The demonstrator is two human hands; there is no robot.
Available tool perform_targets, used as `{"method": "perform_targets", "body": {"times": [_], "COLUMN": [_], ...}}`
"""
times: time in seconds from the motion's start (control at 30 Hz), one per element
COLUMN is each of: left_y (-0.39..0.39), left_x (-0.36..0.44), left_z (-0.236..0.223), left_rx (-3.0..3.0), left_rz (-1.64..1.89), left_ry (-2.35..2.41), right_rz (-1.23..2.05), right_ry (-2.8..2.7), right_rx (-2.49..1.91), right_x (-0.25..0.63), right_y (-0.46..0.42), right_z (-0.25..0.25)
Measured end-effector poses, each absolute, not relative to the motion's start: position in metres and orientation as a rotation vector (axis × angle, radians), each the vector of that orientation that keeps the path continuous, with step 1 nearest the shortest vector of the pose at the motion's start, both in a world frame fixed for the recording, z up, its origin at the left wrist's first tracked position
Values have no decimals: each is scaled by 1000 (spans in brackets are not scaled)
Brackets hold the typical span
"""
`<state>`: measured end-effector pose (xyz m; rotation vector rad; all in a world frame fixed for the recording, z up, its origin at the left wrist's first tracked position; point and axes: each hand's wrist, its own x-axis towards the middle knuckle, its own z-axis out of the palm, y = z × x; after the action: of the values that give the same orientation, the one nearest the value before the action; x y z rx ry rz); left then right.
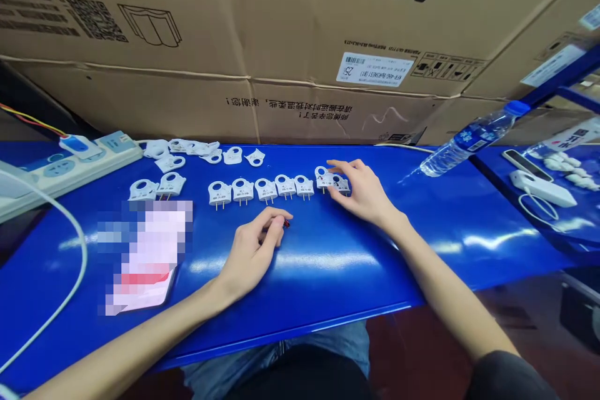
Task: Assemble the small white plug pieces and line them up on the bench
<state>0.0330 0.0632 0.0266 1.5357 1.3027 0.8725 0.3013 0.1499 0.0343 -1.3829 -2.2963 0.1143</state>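
My left hand (255, 250) hovers over the table below a row of white plug casings. Its thumb and forefinger pinch a small red-and-black piece (287, 223), too small to name. My right hand (360, 194) curls around the right end of the row, thumb and forefinger at a white plug casing (323, 178) with a ring-shaped top; another casing (340, 184) is partly behind the fingers. To the left stand several more such casings, including one plug casing (219, 194) with its two metal pins pointing towards me.
Loose white shells (233, 155) lie along the back left. A power strip (105, 156) with a plug and a phone (150, 262) are at the left. A water bottle (473, 140) leans at the right, near a white adapter (544, 189). Large cardboard boxes (281, 31) wall off the back.
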Motion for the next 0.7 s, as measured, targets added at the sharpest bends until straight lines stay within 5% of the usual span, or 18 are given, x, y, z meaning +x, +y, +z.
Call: {"method": "perform_targets", "body": {"times": [0.7], "left_y": [62], "left_x": [32], "left_z": [24], "left_rx": [1552], "left_rz": [894], "left_ry": [1295], "right_rz": [92], "right_ry": [-2464], "right_rx": [-1249], "right_x": [285], "right_y": [142], "right_z": [22]}}
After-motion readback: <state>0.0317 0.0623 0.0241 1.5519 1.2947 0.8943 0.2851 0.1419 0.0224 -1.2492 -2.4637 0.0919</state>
